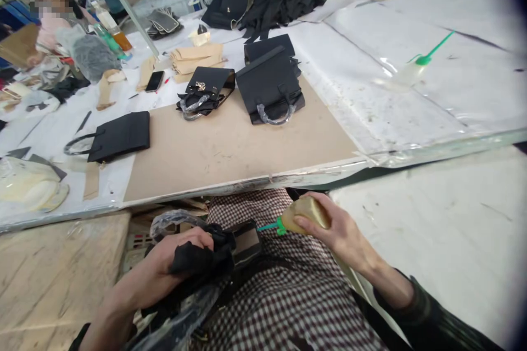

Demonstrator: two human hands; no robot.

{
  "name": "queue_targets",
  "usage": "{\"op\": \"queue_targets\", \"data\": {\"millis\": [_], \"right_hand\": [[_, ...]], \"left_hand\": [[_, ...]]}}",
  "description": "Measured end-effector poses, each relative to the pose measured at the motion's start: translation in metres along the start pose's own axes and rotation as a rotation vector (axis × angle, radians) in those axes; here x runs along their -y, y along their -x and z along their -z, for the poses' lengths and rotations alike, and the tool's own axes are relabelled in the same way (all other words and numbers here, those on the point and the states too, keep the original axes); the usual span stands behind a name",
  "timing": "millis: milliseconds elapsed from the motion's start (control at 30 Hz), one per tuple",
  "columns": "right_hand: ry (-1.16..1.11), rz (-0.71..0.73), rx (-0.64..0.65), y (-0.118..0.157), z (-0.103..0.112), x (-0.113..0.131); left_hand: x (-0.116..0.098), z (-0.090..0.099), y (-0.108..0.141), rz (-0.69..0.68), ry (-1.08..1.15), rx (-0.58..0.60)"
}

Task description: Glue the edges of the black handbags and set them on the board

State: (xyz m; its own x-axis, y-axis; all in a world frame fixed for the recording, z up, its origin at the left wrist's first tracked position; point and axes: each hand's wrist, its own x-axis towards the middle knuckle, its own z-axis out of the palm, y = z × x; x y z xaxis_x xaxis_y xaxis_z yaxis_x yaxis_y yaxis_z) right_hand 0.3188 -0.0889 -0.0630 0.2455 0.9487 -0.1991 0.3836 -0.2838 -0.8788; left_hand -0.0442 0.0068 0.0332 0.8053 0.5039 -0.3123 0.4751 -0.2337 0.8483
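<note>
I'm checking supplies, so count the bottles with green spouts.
2. One bottle is in the right hand; the other bottle is on the white tabletop, toward the right of the picture. More could be hidden at the cluttered back left.

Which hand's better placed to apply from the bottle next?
Right, I'd say. The right hand grips the bottle, its green nozzle aimed at the black piece. The left hand is busy holding that piece.
</note>
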Motion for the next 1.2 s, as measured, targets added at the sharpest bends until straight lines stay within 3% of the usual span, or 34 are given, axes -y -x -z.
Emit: {"op": "queue_targets", "data": {"millis": [133,433,667,867,967,1067,1200], "right_hand": [[0.079,0.096,0.057,-0.013,-0.013,0.002],[0.170,0.234,0.119,-0.026,-0.026,0.007],[0.163,0.129,0.273,-0.028,-0.017,0.018],[0.154,0.180,0.184,-0.025,-0.021,0.007],[0.160,0.204,0.223,-0.024,-0.021,0.007],[0.150,0.125,0.310,-0.024,-0.016,0.010],[0.066,-0.005,0.242,-0.024,-0.010,0.010]], "left_hand": [[-0.004,-0.015,0.008,-0.088,-0.098,0.058],[-0.014,-0.037,0.013,-0.034,-0.136,0.151],[-0.014,-0.042,0.014,-0.023,-0.114,0.179],[-0.014,-0.041,0.011,-0.038,-0.106,0.173],[-0.015,-0.041,0.010,-0.044,-0.109,0.175],[-0.015,-0.043,0.009,-0.047,-0.102,0.184],[-0.014,-0.046,0.010,-0.043,-0.101,0.186]]}}
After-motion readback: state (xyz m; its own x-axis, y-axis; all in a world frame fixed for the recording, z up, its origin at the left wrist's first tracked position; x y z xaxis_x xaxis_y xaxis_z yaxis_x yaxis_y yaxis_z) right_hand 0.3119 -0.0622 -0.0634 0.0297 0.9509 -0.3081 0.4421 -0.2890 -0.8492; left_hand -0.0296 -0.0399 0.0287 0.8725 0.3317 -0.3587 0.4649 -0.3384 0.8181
